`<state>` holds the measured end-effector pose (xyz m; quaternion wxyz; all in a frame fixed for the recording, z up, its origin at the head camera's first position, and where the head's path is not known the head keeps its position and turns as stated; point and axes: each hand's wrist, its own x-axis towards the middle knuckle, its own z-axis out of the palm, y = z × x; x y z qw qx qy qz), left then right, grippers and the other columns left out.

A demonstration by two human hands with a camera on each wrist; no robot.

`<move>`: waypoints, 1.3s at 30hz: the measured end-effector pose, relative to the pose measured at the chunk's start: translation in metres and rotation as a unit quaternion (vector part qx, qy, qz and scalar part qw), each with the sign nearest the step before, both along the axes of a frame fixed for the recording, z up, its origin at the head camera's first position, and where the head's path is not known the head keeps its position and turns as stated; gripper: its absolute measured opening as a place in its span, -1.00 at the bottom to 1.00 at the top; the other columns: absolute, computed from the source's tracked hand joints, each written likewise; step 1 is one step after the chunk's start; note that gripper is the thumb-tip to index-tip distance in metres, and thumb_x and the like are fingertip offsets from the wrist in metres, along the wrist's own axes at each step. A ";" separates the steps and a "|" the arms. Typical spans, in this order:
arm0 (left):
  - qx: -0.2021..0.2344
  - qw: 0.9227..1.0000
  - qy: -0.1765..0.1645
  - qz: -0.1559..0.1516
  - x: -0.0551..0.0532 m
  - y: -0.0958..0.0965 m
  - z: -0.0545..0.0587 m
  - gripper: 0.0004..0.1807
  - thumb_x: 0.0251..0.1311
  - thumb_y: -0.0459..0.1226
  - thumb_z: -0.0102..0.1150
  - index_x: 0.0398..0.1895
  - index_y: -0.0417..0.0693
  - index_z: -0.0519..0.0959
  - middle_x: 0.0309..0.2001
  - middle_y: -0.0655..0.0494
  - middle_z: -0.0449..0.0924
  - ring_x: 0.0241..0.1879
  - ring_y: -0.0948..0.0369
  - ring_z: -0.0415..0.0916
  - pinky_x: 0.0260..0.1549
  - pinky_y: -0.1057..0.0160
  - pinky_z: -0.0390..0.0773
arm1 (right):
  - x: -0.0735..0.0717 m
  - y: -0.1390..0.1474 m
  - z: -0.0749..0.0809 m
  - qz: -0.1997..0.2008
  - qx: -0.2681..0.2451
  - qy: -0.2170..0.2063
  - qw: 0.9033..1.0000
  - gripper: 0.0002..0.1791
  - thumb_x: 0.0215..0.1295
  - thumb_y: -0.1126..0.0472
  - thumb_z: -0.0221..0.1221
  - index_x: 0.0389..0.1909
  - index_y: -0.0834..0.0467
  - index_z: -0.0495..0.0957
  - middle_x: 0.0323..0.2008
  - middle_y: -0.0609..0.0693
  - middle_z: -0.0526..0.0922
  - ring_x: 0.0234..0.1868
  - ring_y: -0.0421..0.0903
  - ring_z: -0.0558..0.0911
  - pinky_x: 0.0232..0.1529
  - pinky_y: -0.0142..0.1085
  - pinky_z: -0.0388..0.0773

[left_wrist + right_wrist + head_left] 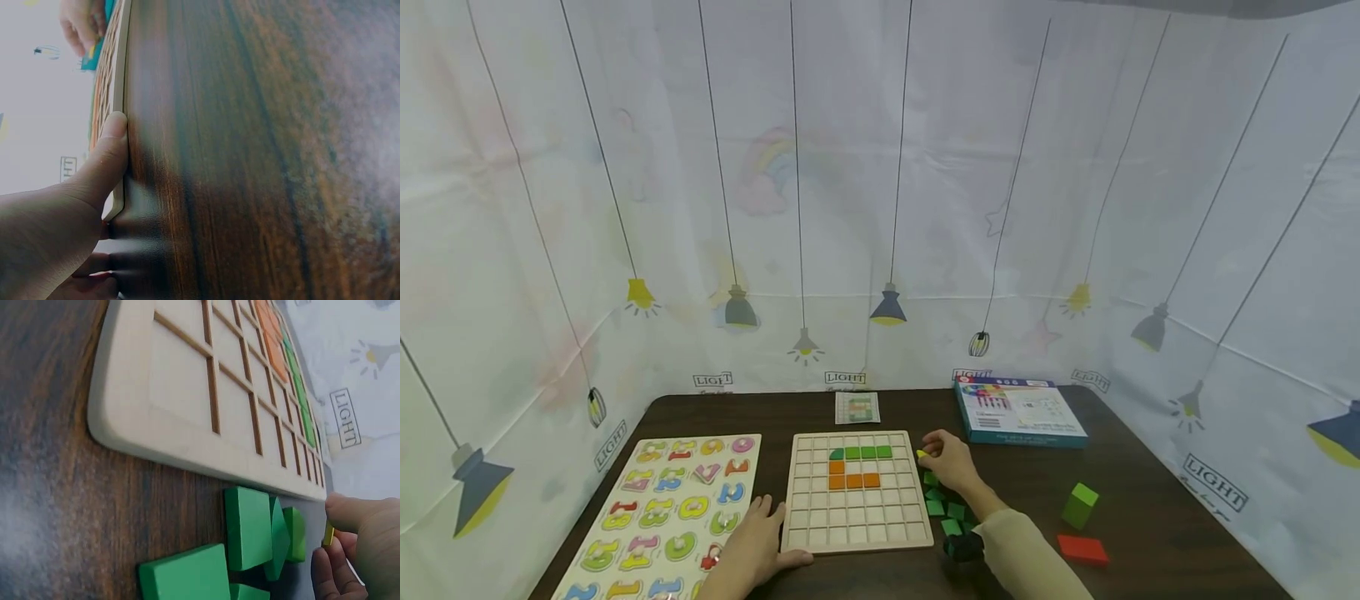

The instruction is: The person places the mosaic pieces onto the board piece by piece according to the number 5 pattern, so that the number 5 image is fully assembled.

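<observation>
A square wooden grid board [859,547] lies on the dark table, with a row of green tiles [868,452] and several orange tiles [853,481] set in its cells. At the board's near left corner my left hand [751,540] rests spread, its thumb [112,140] straight along the front edge. My right hand [953,463] is just off the board's right side and pinches a small yellow piece [328,534] between thumb and fingers; most of that piece is hidden. Loose green blocks [249,528] lie on the table beside the board, below my right hand.
To the left lies a number puzzle board [692,483]. Behind the grid board is a small pattern card [857,408], with a flat blue-and-white box [1022,412] at the back right. A green block [1080,506] and a red block [1082,549] sit at the right.
</observation>
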<state>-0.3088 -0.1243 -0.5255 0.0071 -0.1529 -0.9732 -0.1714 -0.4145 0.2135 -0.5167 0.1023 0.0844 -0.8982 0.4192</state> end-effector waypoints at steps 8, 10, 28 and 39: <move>0.001 1.000 0.002 -0.002 -0.001 -0.001 -0.004 0.03 -0.14 0.31 0.27 0.13 -0.43 0.44 0.17 -0.52 0.27 0.22 -0.35 0.17 0.10 -0.22 0.30 | 0.007 -0.014 0.000 0.042 0.014 0.006 0.999 -0.69 0.13 0.34 0.30 -0.10 0.34 0.52 -0.31 0.08 0.58 -0.30 -0.08 0.55 -0.33 -0.25 0.55; 0.002 1.000 0.005 -0.004 -0.001 -0.001 -0.005 0.02 -0.14 0.30 0.27 0.13 -0.43 0.44 0.17 -0.52 0.28 0.22 -0.35 0.18 0.10 -0.22 0.30 | 0.009 -0.018 0.000 0.058 0.016 0.008 0.998 -0.69 0.14 0.34 0.30 -0.10 0.34 0.52 -0.31 0.09 0.58 -0.30 -0.07 0.54 -0.32 -0.26 0.55; 0.001 1.000 0.002 0.000 0.001 0.000 0.000 0.02 -0.14 0.30 0.27 0.13 -0.43 0.44 0.17 -0.51 0.28 0.22 -0.35 0.18 0.09 -0.22 0.31 | 0.017 -0.045 -0.007 0.138 0.060 0.042 0.988 -0.69 0.09 0.34 0.30 -0.13 0.34 0.51 -0.37 0.04 0.55 -0.37 -0.18 0.52 -0.33 -0.35 0.55; 0.001 1.000 -0.004 0.006 0.001 0.001 0.001 0.03 -0.14 0.30 0.27 0.14 -0.43 0.44 0.17 -0.50 0.27 0.23 -0.34 0.17 0.10 -0.22 0.30 | 0.021 -0.049 -0.004 0.141 0.070 0.038 0.987 -0.69 0.11 0.37 0.29 -0.11 0.33 0.51 -0.36 0.03 0.56 -0.38 -0.19 0.50 -0.34 -0.36 0.54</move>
